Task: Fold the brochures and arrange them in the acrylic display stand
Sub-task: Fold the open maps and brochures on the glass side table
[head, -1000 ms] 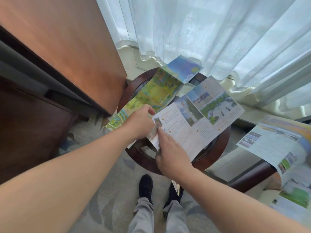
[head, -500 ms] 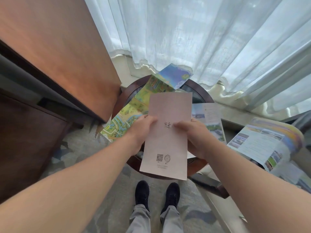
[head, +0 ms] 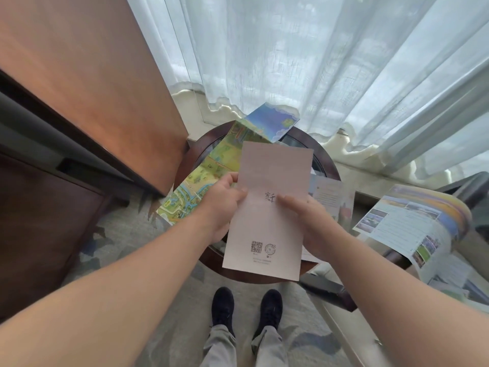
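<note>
Head view shows you holding the pale folded brochure [head: 272, 176] above the round table [head: 329, 161], its long axis running away from you and the QR-code end nearest you. Your left hand [head: 222, 205] pinches its left edge. Your right hand [head: 309, 221] grips the right edge, thumb on the face. A map brochure [head: 195, 186] lies beneath on the left, and the curtain [head: 291, 62] hangs just beyond the table.

A sheer white curtain [head: 291, 62] hangs beyond the left hand [head: 222, 207] and the right hand [head: 315, 226], its hem bunched along a pale sill [head: 190, 107]. A brown wooden cabinet [head: 92, 88] stands to the left of the left hand, with darker panels lower down. Under both hands is a round dark-wood counter [head: 329, 161] with a glass top. Nearer than the hands, two black shoes [head: 223, 305] and grey trousers [head: 219, 348] stand on patterned grey carpet [head: 119, 229].
</note>
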Motion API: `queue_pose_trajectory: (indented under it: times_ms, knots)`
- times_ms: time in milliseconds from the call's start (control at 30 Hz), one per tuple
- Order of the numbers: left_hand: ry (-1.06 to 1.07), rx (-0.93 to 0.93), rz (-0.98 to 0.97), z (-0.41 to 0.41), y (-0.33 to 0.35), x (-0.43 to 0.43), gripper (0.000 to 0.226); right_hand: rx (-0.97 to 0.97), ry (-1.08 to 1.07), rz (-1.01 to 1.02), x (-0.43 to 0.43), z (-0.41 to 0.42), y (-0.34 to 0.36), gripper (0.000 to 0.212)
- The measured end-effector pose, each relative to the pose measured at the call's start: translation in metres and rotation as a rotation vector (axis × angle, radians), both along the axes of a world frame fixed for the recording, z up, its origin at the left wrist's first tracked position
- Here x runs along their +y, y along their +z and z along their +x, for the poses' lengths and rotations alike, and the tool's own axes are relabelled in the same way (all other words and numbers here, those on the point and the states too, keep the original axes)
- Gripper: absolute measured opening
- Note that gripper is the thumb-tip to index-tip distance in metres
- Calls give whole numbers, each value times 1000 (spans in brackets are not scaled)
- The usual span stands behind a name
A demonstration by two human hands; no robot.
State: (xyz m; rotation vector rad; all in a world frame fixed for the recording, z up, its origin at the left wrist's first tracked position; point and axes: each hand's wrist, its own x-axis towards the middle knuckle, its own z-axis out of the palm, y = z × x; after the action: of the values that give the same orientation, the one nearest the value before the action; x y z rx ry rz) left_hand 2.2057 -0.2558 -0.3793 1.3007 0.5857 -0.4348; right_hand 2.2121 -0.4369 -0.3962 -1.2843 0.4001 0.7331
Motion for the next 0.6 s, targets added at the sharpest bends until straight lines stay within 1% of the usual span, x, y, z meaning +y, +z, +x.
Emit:
queue_pose_trajectory:
  times_ms: [67,133,233,333,400,433,500,600]
  knots:
    - [-23,29,-7,-1,0,-2,27,20,-69,-19,1,-1,1,25]
    - [-22,41,-17,-2,1,-3,27,25,-110,-60,2,-1,1,22]
    - [-2,35,-109,-3,4,-1,22,7,-85,-31,4,-1,3,29]
    - [-45,72,-242,-3,11,-1,30,-25,-31,-64,0,-2,5,39]
    - [-53,134,-312,-2,15,-1,35,12,-2,-90,-3,-2,4,48]
    - [-48,176,-342,-1,16,-2,39,32,17,-74,-5,-3,5,47]
    - [-38,225,-355,1,17,-4,45,66,19,-15,-6,-3,7,38]
    - [-11,224,-269,3,17,-9,45,80,-42,-11,-6,0,7,22]
